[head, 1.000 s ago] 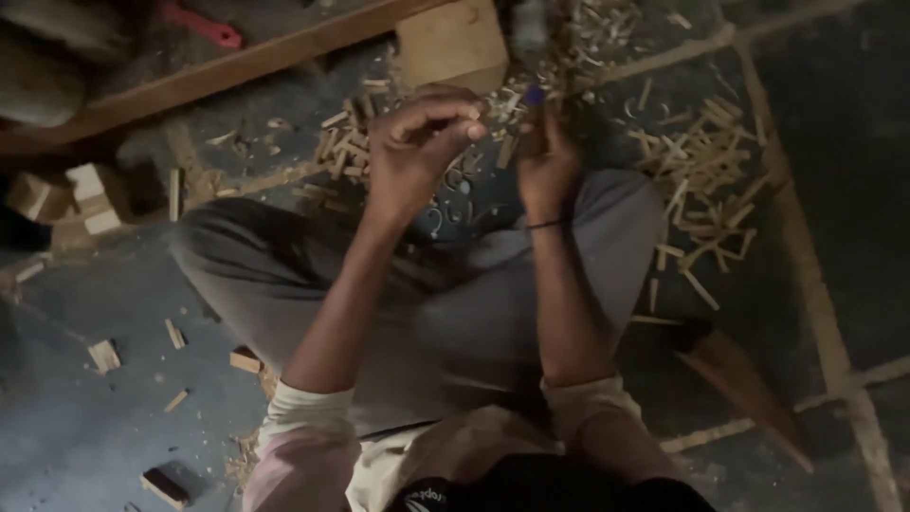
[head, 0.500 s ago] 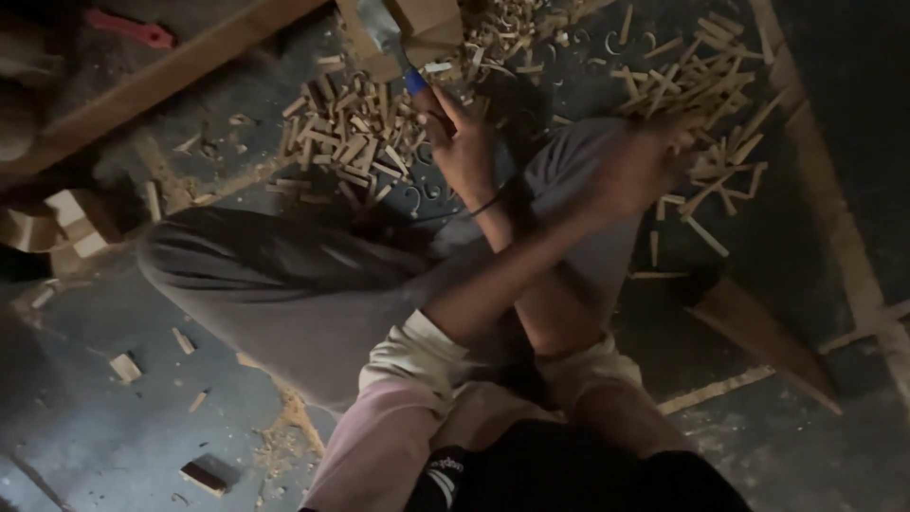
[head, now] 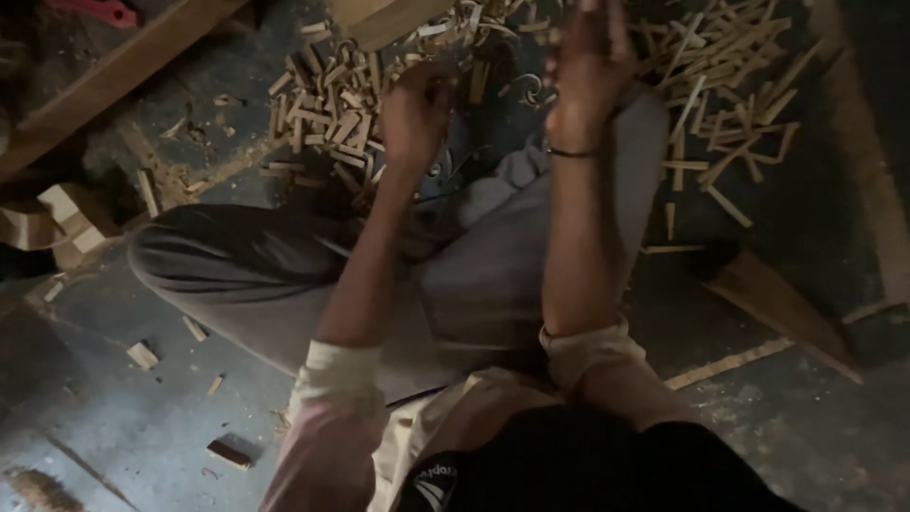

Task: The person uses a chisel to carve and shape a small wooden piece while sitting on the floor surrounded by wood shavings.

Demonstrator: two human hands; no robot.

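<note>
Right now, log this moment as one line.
left hand: on wood strips | right hand: raised, blurred, grip unclear | posture: cross-legged on floor

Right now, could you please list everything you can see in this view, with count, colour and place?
wood offcuts: many, pale tan, heaped on the floor by the left hand
wood strips: many, pale tan, scattered upper right
wooden beam: one, brown, running diagonally upper left
wood blocks: a few, pale, left edge
pointed wooden piece: one, brown, on the floor at right
red object: one, top left, kind unclear
floor: grey, dusty, with stray chips
trousers: grey, across the middle
wristband: one, dark, on the right wrist
left hand: curled, contents hidden
right hand: raised, blurred, fingers spread
</note>
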